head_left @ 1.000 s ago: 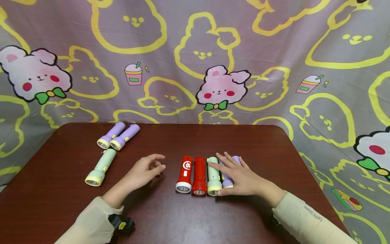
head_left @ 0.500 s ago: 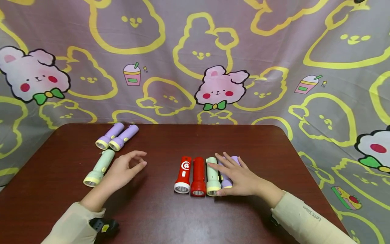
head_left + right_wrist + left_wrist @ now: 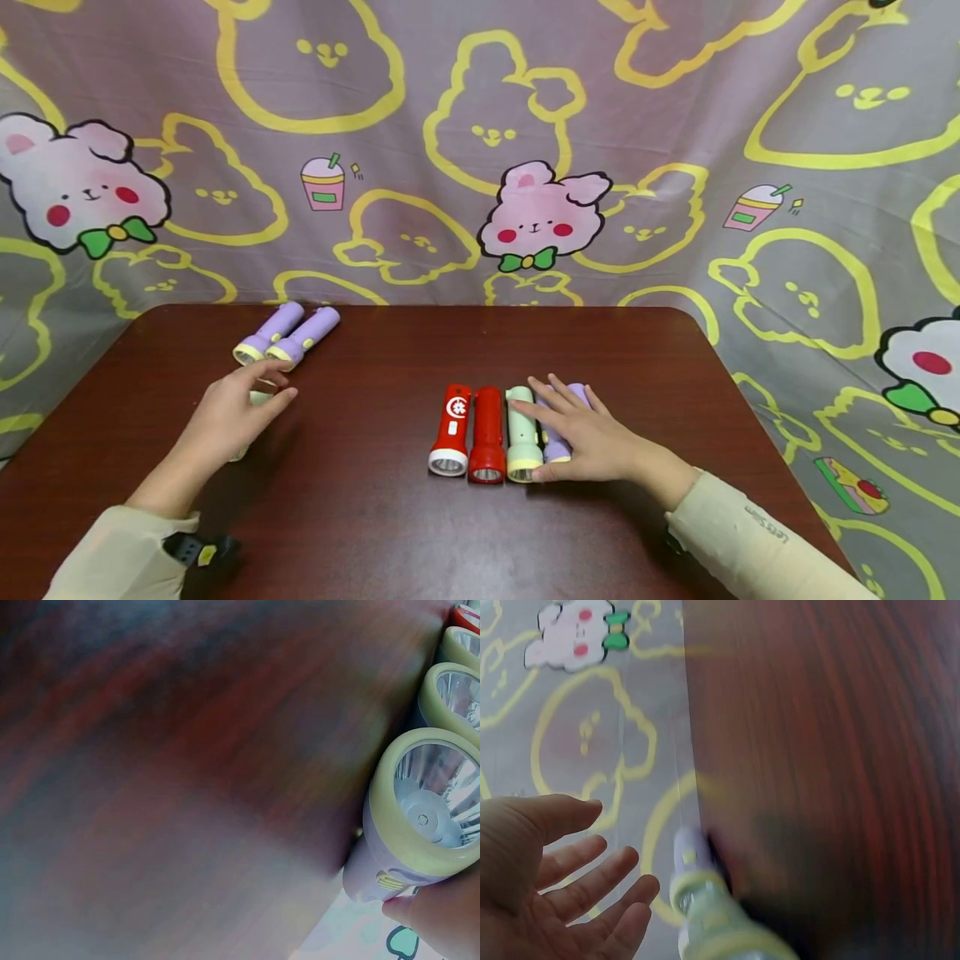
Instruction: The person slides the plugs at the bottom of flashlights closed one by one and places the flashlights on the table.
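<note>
My left hand [image 3: 225, 412] hovers over a pale green flashlight [image 3: 714, 919] at the table's left, hiding most of it in the head view. Its thumb and fingers are apart; in the left wrist view the flashlight lies beside them, untouched. My right hand [image 3: 592, 433] rests with spread fingers across the right end of a row. That row runs from a red flashlight with a white rim [image 3: 450, 429], through an all-red flashlight [image 3: 488, 433], to a green flashlight [image 3: 523, 429]. Purple [image 3: 367, 870] shows under the right hand, partly covered.
Two purple flashlights [image 3: 268, 333] lie side by side near the back left edge of the dark wooden table [image 3: 360, 517]. A patterned curtain [image 3: 420, 150] hangs right behind the table and along its right side.
My left hand has moved left, from beside the row to over the lone green flashlight. The right hand and the row have stayed in place.
</note>
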The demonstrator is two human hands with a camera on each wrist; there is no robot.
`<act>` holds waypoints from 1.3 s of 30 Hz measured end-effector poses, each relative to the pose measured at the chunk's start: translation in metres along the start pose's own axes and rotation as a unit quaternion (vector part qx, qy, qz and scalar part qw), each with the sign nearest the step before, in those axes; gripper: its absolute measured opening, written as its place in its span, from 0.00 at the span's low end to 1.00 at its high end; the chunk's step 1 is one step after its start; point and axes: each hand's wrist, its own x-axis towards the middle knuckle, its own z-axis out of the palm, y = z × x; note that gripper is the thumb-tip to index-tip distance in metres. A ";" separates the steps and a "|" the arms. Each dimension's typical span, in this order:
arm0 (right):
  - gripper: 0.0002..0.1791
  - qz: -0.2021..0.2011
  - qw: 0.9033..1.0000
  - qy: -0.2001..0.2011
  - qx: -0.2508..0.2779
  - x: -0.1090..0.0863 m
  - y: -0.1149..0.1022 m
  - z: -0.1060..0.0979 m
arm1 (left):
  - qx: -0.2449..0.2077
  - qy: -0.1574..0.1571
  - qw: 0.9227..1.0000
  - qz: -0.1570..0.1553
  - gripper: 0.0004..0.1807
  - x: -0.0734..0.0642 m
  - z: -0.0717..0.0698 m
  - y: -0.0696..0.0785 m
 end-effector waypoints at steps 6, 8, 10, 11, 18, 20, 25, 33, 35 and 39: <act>0.50 0.001 1.000 -0.001 -0.001 -0.001 0.000 0.000 | 0.029 0.011 0.999 -0.033 0.23 -0.001 -0.008 -0.023; 0.50 0.001 1.000 -0.001 -0.002 -0.001 0.000 0.001 | 0.033 0.005 0.999 -0.043 0.25 -0.001 -0.009 -0.030; 0.50 0.000 1.000 0.000 -0.003 -0.001 0.000 0.001 | 0.035 -0.001 0.998 -0.052 0.26 -0.002 -0.009 -0.036; 0.50 0.000 1.000 -0.001 -0.003 -0.001 0.000 0.001 | 0.037 -0.005 0.998 -0.057 0.27 -0.002 -0.009 -0.039; 0.50 -0.001 1.000 -0.004 0.000 0.001 0.000 0.000 | 0.048 -0.036 0.995 -0.083 0.32 0.000 -0.007 -0.049; 0.50 -0.001 1.000 -0.004 -0.001 0.001 0.000 0.000 | 0.049 -0.040 0.994 -0.086 0.33 0.001 -0.006 -0.051; 0.49 -0.002 1.000 -0.002 -0.005 0.001 0.000 0.000 | 0.058 -0.050 0.993 -0.090 0.34 0.004 -0.005 -0.053; 0.50 0.000 1.000 -0.001 -0.001 0.000 0.000 0.000 | 0.066 -0.081 0.990 -0.098 0.38 0.005 -0.006 -0.056; 0.50 0.000 1.000 -0.002 0.000 0.000 0.000 -0.001 | 0.062 -0.086 0.990 -0.093 0.39 0.005 -0.006 -0.057; 0.50 0.000 1.000 0.000 0.000 0.000 0.000 -0.001 | 0.057 -0.104 0.989 -0.092 0.41 0.007 -0.006 -0.059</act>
